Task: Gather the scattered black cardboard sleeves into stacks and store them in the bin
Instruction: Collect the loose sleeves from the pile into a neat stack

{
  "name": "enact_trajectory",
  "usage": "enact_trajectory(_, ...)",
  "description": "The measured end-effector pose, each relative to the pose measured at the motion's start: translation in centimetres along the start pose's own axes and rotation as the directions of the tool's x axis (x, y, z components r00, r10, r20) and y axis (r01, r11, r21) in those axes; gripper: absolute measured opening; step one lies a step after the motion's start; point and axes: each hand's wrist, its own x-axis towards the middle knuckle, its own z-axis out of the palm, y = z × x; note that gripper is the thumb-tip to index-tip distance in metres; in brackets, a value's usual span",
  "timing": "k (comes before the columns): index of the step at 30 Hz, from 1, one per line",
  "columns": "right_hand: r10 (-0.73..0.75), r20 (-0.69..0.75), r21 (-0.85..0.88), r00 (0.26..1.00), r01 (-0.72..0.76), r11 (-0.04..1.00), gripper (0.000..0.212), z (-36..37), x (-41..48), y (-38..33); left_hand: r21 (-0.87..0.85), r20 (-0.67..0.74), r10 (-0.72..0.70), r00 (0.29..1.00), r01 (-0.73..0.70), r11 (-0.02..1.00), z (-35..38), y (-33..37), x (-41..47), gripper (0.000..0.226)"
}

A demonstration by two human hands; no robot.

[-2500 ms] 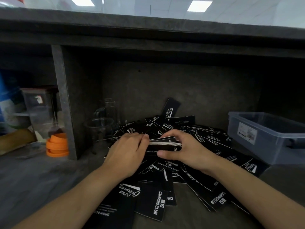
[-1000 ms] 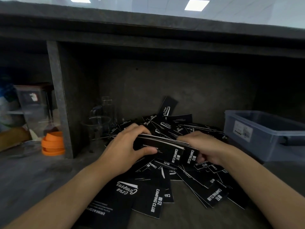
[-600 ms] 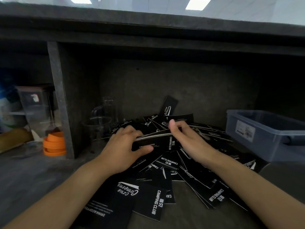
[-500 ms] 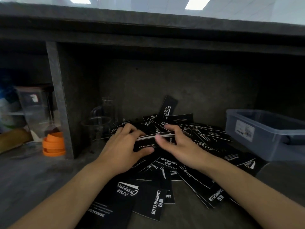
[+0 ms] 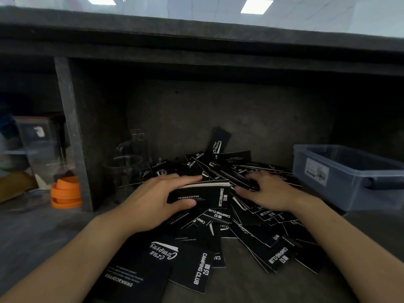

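The left hand (image 5: pixel 157 200) grips one small stack of black sleeves (image 5: pixel 203 193), thumb below and fingers curled over its top edge, just above the single loose pile (image 5: pixel 251 232) of sleeves, which overlap too much to count. The right hand (image 5: pixel 270 193) lies on that pile just right of the stack, fingers bent and blurred, so I cannot tell whether it pinches anything. One lone sleeve (image 5: pixel 219 142) leans on the back wall, one grey-blue bin (image 5: pixel 349 191) stands right of the pile, and two glass vessels (image 5: pixel 126 171) stand left.
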Motion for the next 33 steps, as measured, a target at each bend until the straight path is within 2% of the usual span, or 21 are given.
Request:
enact_trajectory(1, -0.007, -0.007, -0.042, 1.000, 0.006, 0.999, 0.067, 0.3, 0.2, 0.4, 0.131, 0.000, -0.018, 1.000, 0.017, 0.991, 0.0, 0.1, 0.0, 0.066)
enact_trajectory(3, -0.064, -0.150, -0.112, 0.987, 0.048, 0.993, 0.055, 0.5, 0.8, 0.7, 0.282, -0.025, -0.033, 0.999, 0.039, 0.959, 0.1, 0.4, 0.1, 0.071)
enact_trajectory(5, -0.133, -0.231, -0.296, 0.964, 0.060, 0.953, 0.041, 0.2, 0.9, 0.4, 0.288, -0.038, -0.026, 0.999, 0.035, 0.957, 0.2, 0.6, 0.2, 0.071)
enact_trajectory(8, -0.188, -0.306, -0.530, 0.933, -0.003, 0.848, 0.027, 0.6, 1.1, -0.3, 0.197, -0.031, -0.023, 0.999, 0.029, 0.980, 0.4, 0.3, 0.0, 0.069)
enact_trajectory(10, -0.242, -0.449, -0.490, 0.860, -0.010, 0.872, 0.016, 0.6, 1.5, -0.3, 0.106, -0.037, -0.015, 0.999, 0.019, 0.994, 0.3, 0.1, -0.1, 0.063)
enact_trajectory(12, -0.289, -0.654, -0.351, 0.699, 0.058, 0.935, 0.018, 0.2, 1.7, 0.1, 0.027, -0.032, 0.002, 0.999, -0.001, 1.000, 0.3, 0.0, -0.1, 0.050)
enact_trajectory(13, -0.246, -0.747, -0.218, 0.618, 0.121, 0.968, 0.022, 0.0, 1.6, 0.4, 0.008, -0.035, 0.013, 0.999, -0.013, 1.000, 0.3, -0.1, -0.1, 0.044)
enact_trajectory(14, -0.143, -0.784, -0.016, 0.604, 0.211, 0.977, 0.025, -0.4, 1.4, 0.4, -0.007, -0.039, 0.022, 0.999, -0.022, 1.000, 0.3, -0.1, -0.2, 0.038)
enact_trajectory(16, 0.046, -0.682, 0.381, 0.730, 0.301, 0.874, 0.028, -1.0, 1.0, 0.3, -0.067, -0.062, 0.038, 0.997, -0.042, 0.997, 0.2, 0.1, -0.2, 0.029)
enact_trajectory(17, 0.061, -0.618, 0.468, 0.783, 0.305, 0.830, 0.027, -1.1, 0.9, 0.4, -0.109, -0.077, 0.044, 0.996, -0.052, 0.993, 0.2, 0.3, -0.1, 0.028)
enact_trajectory(21, -0.092, -0.489, 0.516, 0.868, 0.372, 0.772, 0.021, -0.2, 1.1, 0.3, -0.140, -0.099, 0.085, 0.991, -0.098, 0.985, 0.4, 0.7, 0.1, 0.026)
enact_trajectory(26, -0.198, -0.290, 0.632, 0.936, 0.343, 0.695, 0.012, 1.0, 1.1, -1.1, -0.169, -0.085, 0.062, 0.994, -0.076, 0.983, 0.7, 0.6, 0.2, 0.018)
enact_trajectory(29, -0.205, -0.201, 0.789, 0.958, 0.282, 0.546, 0.015, 1.4, 0.8, -2.0, -0.174, -0.085, 0.041, 0.996, -0.056, 0.983, 0.6, 0.6, 0.2, 0.018)
enact_trajectory(31, -0.155, -0.206, 0.872, 0.966, 0.253, 0.418, 0.017, 1.7, 1.0, -2.4, -0.179, -0.079, 0.042, 0.996, -0.055, 0.982, 0.6, 0.7, 0.2, 0.019)
enact_trajectory(33, -0.119, -0.216, 0.911, 0.969, 0.244, 0.333, 0.018, 1.9, 1.3, -2.6, -0.182, -0.090, 0.047, 0.995, -0.062, 0.981, 0.6, 0.8, 0.1, 0.020)
